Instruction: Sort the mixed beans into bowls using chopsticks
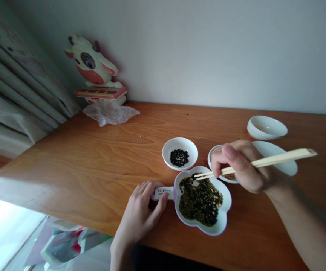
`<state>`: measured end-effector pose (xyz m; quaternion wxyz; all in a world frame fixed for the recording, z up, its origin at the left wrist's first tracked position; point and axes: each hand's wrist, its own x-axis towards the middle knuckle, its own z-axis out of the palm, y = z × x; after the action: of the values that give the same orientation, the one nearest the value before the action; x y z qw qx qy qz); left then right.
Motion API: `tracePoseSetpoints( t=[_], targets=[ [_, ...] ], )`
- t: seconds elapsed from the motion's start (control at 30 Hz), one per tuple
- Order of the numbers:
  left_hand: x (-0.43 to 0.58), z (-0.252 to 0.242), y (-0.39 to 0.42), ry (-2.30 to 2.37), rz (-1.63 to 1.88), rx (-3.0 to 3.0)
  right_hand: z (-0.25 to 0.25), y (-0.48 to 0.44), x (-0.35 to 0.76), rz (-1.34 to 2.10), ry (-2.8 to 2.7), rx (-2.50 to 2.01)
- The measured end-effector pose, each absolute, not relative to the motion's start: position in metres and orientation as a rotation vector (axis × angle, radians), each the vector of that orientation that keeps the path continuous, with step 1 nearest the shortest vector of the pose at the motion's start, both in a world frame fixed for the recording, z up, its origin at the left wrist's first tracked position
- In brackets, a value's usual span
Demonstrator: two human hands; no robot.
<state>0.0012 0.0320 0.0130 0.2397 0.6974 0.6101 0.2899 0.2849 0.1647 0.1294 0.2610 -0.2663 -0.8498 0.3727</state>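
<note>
A white flower-shaped dish [223, 220] with a short handle [163, 192] sits near the table's front edge, filled with mixed green, black and yellow beans [200, 201]. My left hand [141, 212] pinches that handle. My right hand [243, 165] grips a pair of wooden chopsticks [278, 159], whose tips reach over the dish's far rim above the beans. A small white bowl [179, 145] behind the dish holds black beans [179, 157]. Another small white bowl [214, 154] lies mostly hidden behind my right hand, with brownish bits inside.
On the wooden table [95, 162], a white plate [288, 167] lies behind my right wrist and one more white bowl [267, 127] stands far right. A cow-shaped toy [95, 71] and crumpled clear plastic [109, 112] sit at the back left by a curtain [13, 82].
</note>
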Motion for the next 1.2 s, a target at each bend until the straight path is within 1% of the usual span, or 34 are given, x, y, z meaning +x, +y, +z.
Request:
tracePoseSetpoints(
  t=[0.33, 0.43, 0.6, 0.67, 0.87, 0.97, 1.07, 1.13, 1.2],
  targets=[
    [0.002, 0.013, 0.032, 1.668, 0.795, 1.913, 0.12, 0.165, 0.277, 0.809, -1.978, -0.869],
    [0.001, 0.013, 0.032, 1.665, 0.802, 1.911, 0.125, 0.165, 0.277, 0.798, -2.008, -0.969],
    [0.001, 0.014, 0.032, 1.659, 0.792, 1.909, 0.134, 0.169, 0.283, 0.832, -1.973, -0.986],
    [0.002, 0.014, 0.032, 1.662, 0.793, 1.91, 0.139, 0.168, 0.285, 0.872, -2.03, -1.008],
    [0.002, 0.014, 0.032, 1.666, 0.797, 1.907, 0.145, 0.159, 0.284, 1.004, -2.431, -1.0],
    [0.002, 0.014, 0.032, 1.676, 0.802, 1.91, 0.144, 0.157, 0.286, 1.012, -2.427, -0.912],
    [0.003, 0.015, 0.032, 1.68, 0.808, 1.919, 0.146, 0.155, 0.287, 1.103, -2.338, -0.817],
    [0.003, 0.016, 0.032, 1.676, 0.805, 1.919, 0.149, 0.154, 0.286, 1.106, -2.361, -0.83],
    [0.003, 0.015, 0.032, 1.674, 0.802, 1.915, 0.149, 0.154, 0.282, 1.033, -2.438, -0.91]
  ],
)
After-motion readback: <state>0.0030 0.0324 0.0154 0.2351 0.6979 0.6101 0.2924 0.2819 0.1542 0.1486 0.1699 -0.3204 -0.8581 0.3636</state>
